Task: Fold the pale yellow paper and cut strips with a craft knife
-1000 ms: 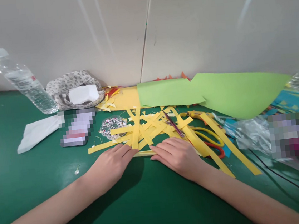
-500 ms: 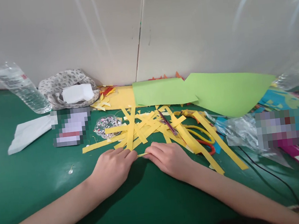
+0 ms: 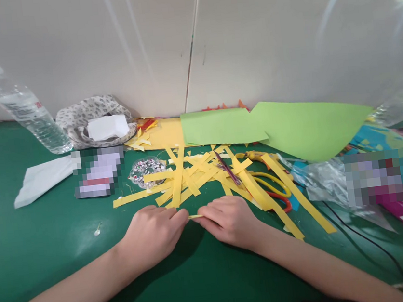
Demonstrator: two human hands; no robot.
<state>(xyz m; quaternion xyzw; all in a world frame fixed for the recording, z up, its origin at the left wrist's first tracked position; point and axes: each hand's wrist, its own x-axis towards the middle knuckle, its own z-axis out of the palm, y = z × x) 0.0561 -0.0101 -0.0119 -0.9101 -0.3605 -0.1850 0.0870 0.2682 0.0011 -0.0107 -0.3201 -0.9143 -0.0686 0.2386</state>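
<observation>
Between my two hands a thin yellow paper strip (image 3: 195,216), seen edge-on, spans a small gap. My left hand (image 3: 156,233) is closed on one end of it, and my right hand (image 3: 229,223) pinches the other end. Most of the strip is hidden by my fingers. Just beyond my knuckles lies a loose heap of yellow paper strips (image 3: 179,178) on the green table. A dark pen-like stick (image 3: 227,168) rests on the heap. Scissors with yellow and red handles (image 3: 272,184) lie partly under the strips at the right.
At the left stand a water bottle (image 3: 32,117) and a spotted cloth pouch (image 3: 91,108); a phone (image 3: 98,175) and white tissue (image 3: 44,178) lie nearer. A round bead case (image 3: 138,172) sits by the strips. Green paper (image 3: 304,125) leans on the wall. A cable (image 3: 364,236) crosses the right side.
The view has shifted slightly. Both hands have come a little nearer to me, away from the heap, still holding the strip between them.
</observation>
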